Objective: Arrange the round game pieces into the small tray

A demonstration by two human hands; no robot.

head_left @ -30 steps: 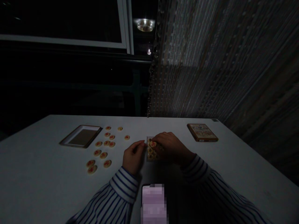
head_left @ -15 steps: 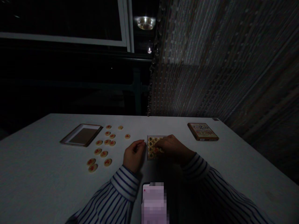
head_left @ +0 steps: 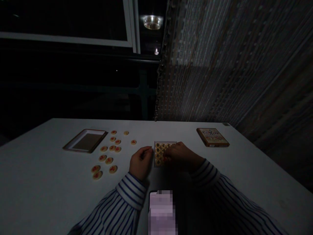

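Observation:
A small clear tray [head_left: 161, 144] holding round cream game pieces with dark marks sits on the white table [head_left: 49, 195] in front of me. My left hand [head_left: 141, 162] rests curled against the tray's left edge, fingertips touching it. My right hand [head_left: 181, 155] lies over the tray's right half, fingers bent down onto the pieces; whether they pinch one is hidden. Several loose cream pieces with red marks [head_left: 109, 160] lie scattered to the left.
An open shallow box half [head_left: 85, 140] lies at the far left. A printed box lid [head_left: 212, 136] lies at the right. A phone [head_left: 161, 212] sits at the near edge between my striped sleeves. A beaded curtain [head_left: 232, 65] hangs behind.
My right hand has drawn toward me across the tray, uncovering its far row of pieces. The red-marked piece seen under its fingers a second ago no longer shows. My left hand stays put.

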